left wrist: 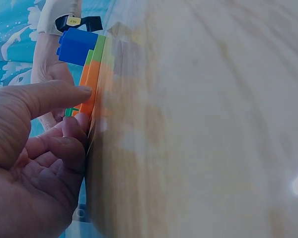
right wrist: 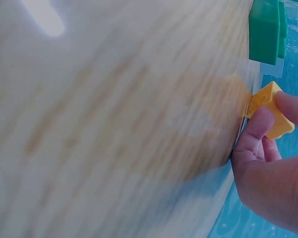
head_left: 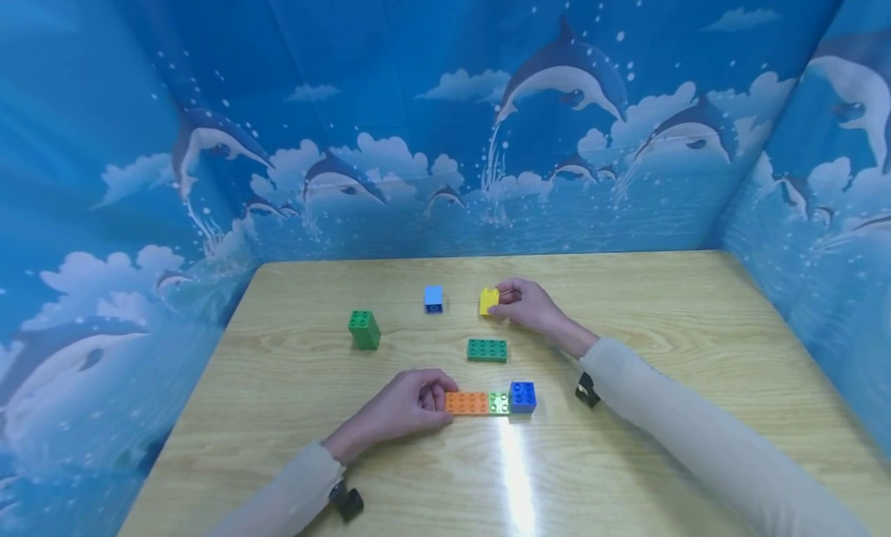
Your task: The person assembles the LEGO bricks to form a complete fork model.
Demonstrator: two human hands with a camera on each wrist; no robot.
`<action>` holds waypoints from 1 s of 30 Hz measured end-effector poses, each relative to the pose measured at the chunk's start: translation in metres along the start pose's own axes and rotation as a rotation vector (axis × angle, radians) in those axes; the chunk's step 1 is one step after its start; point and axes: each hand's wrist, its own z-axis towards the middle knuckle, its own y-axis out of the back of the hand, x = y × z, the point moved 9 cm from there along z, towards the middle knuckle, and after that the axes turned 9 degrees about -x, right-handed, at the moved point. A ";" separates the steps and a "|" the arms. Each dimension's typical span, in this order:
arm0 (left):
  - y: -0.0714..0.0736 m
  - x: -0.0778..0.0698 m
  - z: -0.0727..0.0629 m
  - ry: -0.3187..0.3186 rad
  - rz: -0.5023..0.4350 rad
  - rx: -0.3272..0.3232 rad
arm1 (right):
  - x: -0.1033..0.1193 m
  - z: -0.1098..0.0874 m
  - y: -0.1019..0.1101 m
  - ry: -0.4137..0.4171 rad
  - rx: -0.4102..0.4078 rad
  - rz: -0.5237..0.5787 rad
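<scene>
At the far side of the table my right hand [head_left: 530,305] pinches a yellow toy brick [head_left: 489,301] between thumb and fingers. In the right wrist view the yellow brick [right wrist: 269,110] is tilted, one edge right at the tabletop. My left hand [head_left: 412,401] holds the left end of an orange brick [head_left: 468,403], thumb on the near side and fingers on the far side. A light green brick [head_left: 499,403] continues the row from the orange one. At its right end sits a taller blue brick [head_left: 523,396]. The left wrist view shows this row lying along the table.
A flat dark green brick [head_left: 487,350] lies between the hands. Farther left stands a tall green brick [head_left: 364,330], and a light blue brick [head_left: 433,299] rests on its side near the back. Dolphin-print curtains [head_left: 418,119] border the wooden table [head_left: 661,305].
</scene>
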 end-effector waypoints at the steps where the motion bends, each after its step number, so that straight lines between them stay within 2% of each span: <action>1: 0.000 0.000 0.000 0.001 0.000 -0.001 | 0.000 -0.001 0.000 0.000 0.001 0.002; 10: 0.000 0.003 0.001 0.011 0.003 -0.002 | 0.001 -0.004 0.000 0.030 0.021 0.021; 16: -0.001 0.004 0.001 0.023 0.009 -0.009 | 0.002 -0.008 0.004 0.033 -0.001 0.013; 23: -0.002 0.004 0.000 0.022 0.007 -0.022 | 0.000 -0.012 0.008 0.009 -0.011 0.085; 30: -0.001 0.002 0.000 0.022 0.011 -0.025 | 0.010 -0.021 0.010 0.019 -0.011 0.105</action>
